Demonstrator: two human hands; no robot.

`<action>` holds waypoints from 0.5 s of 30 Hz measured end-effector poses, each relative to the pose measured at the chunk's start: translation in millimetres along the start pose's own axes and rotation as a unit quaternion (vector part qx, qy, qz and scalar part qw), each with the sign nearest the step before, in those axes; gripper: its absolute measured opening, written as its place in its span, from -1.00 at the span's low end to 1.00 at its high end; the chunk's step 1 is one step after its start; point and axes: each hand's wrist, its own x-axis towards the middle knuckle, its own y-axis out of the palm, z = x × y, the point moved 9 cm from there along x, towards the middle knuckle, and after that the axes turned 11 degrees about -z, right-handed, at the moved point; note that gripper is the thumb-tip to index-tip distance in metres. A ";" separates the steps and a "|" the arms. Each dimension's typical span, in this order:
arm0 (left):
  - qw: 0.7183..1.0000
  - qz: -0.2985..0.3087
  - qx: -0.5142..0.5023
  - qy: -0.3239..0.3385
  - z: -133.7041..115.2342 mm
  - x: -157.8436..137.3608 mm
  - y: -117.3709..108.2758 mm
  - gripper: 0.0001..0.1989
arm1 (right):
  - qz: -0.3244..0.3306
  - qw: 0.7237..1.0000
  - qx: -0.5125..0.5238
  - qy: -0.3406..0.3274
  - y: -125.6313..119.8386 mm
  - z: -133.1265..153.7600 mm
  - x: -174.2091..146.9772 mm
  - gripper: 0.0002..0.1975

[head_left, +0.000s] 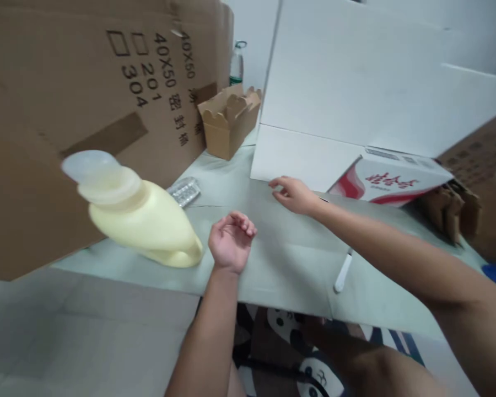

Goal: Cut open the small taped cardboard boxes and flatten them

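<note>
Pale-yellow rounded plastic bottle [151, 223] on pale-green table [281, 284]; no hand on it, so handling prob. not under way; what's done/left, can't tell. Flat silvery pack [184, 191] just beyond bottle. L hand [231, 241] just right of bottle, palm up, fingers half-curled, nothing held. R hand [294, 196] farther right of bottle, fingers loosely bent, seemingly empty. Slim white-handled tool [344, 272] well right of bottle, untouched.

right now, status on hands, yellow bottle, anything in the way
Left hand palm up, empty; right hand seemingly empty. Yellow bottle beside left hand, untouched. Maybe in the way: white-handled tool, partly behind right forearm.
</note>
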 end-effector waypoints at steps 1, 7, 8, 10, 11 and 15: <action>1.000 -0.003 -0.010 -0.004 -1.8 0.2 -1.0 -0.75 | -0.003 1.000 0.006 -0.027 13.1 15.0 26.0 -0.67; 0.998 -0.007 -0.051 -0.025 -7.1 7.7 -6.5 -0.75 | -0.075 0.996 0.007 -0.049 74.9 69.9 174.1 -0.69; 0.998 -0.014 -0.053 -0.029 -7.1 9.2 -9.2 -0.75 | -0.096 0.995 0.006 -0.030 79.8 71.5 192.9 -0.69; 0.997 -0.030 -0.056 -0.038 -6.8 11.7 -14.9 -0.75 | -0.129 0.992 0.001 0.014 85.6 68.2 222.9 -0.69; 0.997 -0.036 -0.058 -0.041 -7.2 12.5 -17.2 -0.75 | -0.131 0.991 -0.004 0.039 88.2 63.8 234.2 -0.71; 0.996 -0.043 -0.064 -0.038 -12.5 13.5 -20.9 -0.76 | -0.084 0.992 -0.021 0.095 94.7 46.2 251.5 -0.59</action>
